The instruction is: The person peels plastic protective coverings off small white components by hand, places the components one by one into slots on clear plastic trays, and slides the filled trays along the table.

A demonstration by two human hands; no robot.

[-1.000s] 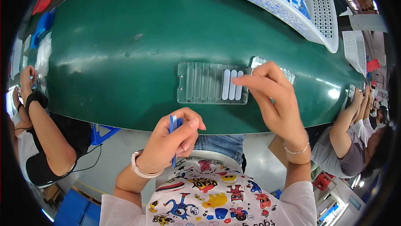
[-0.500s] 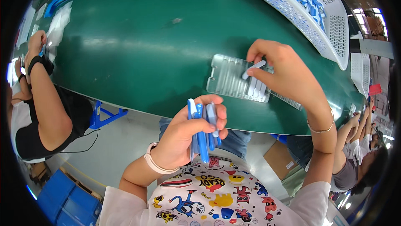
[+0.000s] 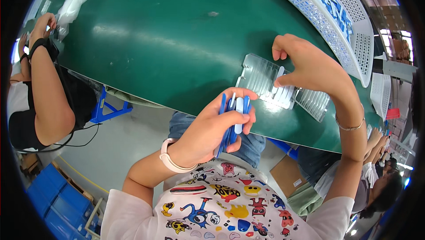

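My left hand (image 3: 206,129), with a pink wristband, is closed round a bundle of slim blue and white round-ended sticks (image 3: 239,113), the thumb across them. On the green table lies a clear plastic tray (image 3: 251,72) with parallel grooves. Several white sticks (image 3: 284,96) sit side by side in its right-hand grooves. My right hand (image 3: 316,69) is over the tray with its fingers apart. Its thumb tip touches a white stick (image 3: 280,72) in a groove left of the others. A second grooved clear piece (image 3: 315,105) lies against the tray's right side, partly under my right wrist.
A white perforated basket (image 3: 327,29) full of blue and white pieces stands at the far right. At the left, another person's hand (image 3: 42,27) is by clear plastic bags (image 3: 76,3). The curved green table edge runs just beyond my lap.
My right fingers have opened off the white stick, which has gone from tilted in the pinch to lying along a groove. The bundle in my left hand has turned and come nearer the tray.
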